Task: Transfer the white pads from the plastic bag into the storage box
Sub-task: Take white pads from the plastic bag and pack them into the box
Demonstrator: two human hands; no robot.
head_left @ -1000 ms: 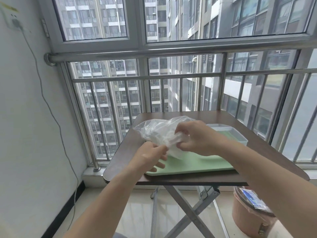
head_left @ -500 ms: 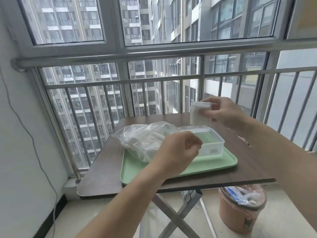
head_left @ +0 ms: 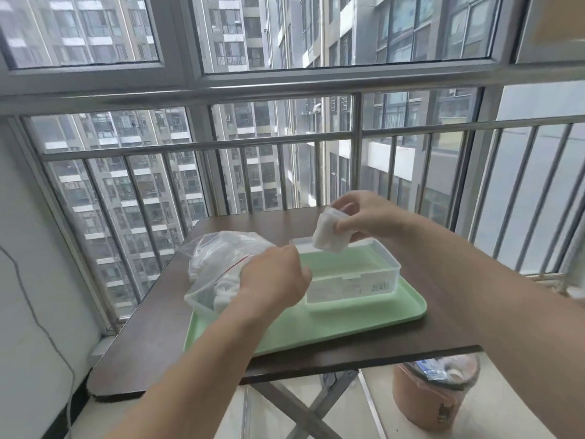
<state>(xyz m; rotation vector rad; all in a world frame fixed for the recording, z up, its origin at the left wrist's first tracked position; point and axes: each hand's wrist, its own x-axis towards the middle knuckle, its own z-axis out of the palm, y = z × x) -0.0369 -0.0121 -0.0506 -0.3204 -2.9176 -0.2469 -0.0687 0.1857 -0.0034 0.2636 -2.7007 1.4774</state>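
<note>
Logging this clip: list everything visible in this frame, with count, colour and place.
plastic bag: one, clear, on the tray's left end
pad stack: one, white, held above the box's far left corner
loose pads: count unclear, white, inside the bag
storage box: one, clear, open, on the tray's right half
tray: one, pale green, on the table
table: one, dark brown, by the railing
railing: one, metal, behind the table
bin: one, reddish brown, on the floor, right
cable: one, pale, on the left wall
left hand: holds the bag
right hand: pinches the pad stack
</note>
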